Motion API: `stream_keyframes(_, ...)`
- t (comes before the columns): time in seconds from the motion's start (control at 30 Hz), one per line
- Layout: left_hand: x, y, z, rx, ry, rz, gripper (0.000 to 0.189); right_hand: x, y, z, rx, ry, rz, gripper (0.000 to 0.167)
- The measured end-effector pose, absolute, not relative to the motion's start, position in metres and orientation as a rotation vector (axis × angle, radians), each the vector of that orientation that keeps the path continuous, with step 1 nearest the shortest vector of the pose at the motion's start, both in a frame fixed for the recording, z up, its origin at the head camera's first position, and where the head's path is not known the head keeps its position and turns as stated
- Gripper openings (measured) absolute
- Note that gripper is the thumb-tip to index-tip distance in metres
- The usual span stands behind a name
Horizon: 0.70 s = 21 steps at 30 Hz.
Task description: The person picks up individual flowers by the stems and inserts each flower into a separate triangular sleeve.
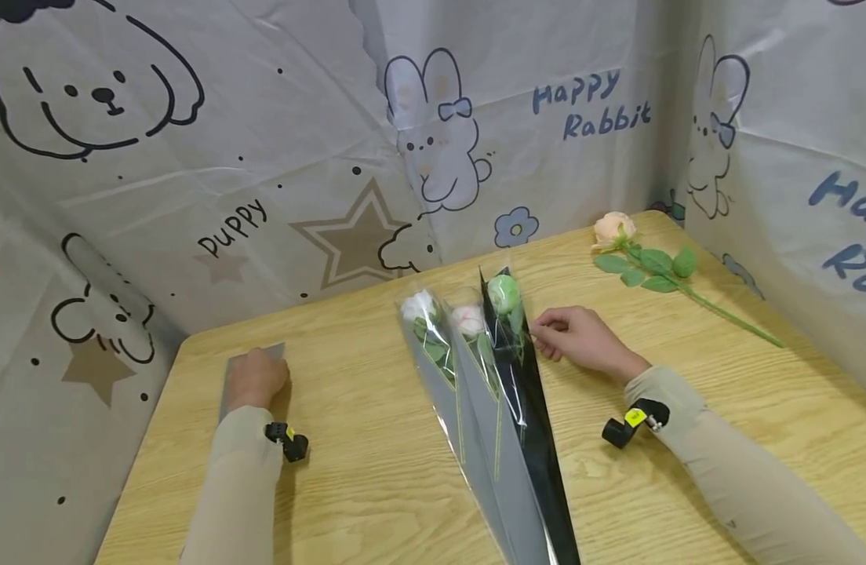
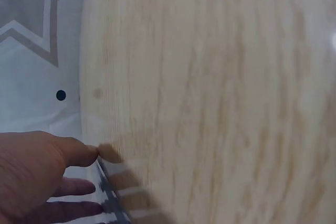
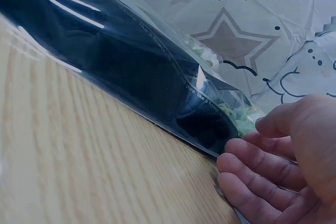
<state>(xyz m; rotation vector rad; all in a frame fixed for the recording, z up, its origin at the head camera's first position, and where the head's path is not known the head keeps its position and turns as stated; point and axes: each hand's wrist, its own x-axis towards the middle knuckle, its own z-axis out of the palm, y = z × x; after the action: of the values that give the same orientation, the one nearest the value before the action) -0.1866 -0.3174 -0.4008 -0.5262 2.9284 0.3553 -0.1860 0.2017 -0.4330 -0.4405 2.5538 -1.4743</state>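
At the table's left, my left hand (image 1: 255,378) grips a flat grey flower sleeve (image 1: 278,351). In the left wrist view the thumb (image 2: 81,153) is at its thin edge, with the other fingers on the far side. Near the middle lie wrapped flowers: a white one (image 1: 420,304) and a pale pink one (image 1: 468,320) in grey sleeves, and a green one (image 1: 503,293) in a black sleeve (image 3: 121,61). Beside the black sleeve is my right hand (image 1: 577,337), its fingers loosely bent and fingertips right at the sleeve's edge near the green flower.
A bare peach rose (image 1: 614,230) with a leafy stem lies at the table's back right. White cloth printed with cartoon animals (image 1: 440,141) hangs behind the wooden table (image 1: 348,377) and along its sides.
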Motion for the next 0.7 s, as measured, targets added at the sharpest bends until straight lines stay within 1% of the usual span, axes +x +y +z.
stream_keyframes(0.1, -0.188, -0.314, -0.403, -0.506, 3.004, 0.368, 0.052, -0.186, 0.202, -0.432, -0.447, 2.551, -1.477, 0.022)
stream_keyframes(0.2, -0.189, -0.312, -0.406, -0.520, 3.049, 0.390, 0.058, -0.187, 0.202, -0.431, -0.459, 2.553, -1.467, 0.021)
stream_keyframes(0.3, -0.191, -0.309, -0.408, -0.527, 3.058, 0.451, 0.058, -0.187, 0.202, -0.431, -0.456, 2.558, -1.455, 0.021)
stream_keyframes(0.57, -0.195, -0.292, -0.411, -0.364, 3.050, 0.529, 0.042, -0.187, 0.203, -0.433, -0.444, 2.564, -1.430, 0.023)
stream_keyframes(0.7, -0.195, -0.277, -0.413, -0.275, 3.070, 0.597, 0.042, -0.188, 0.204, -0.436, -0.451, 2.561, -1.431, 0.023)
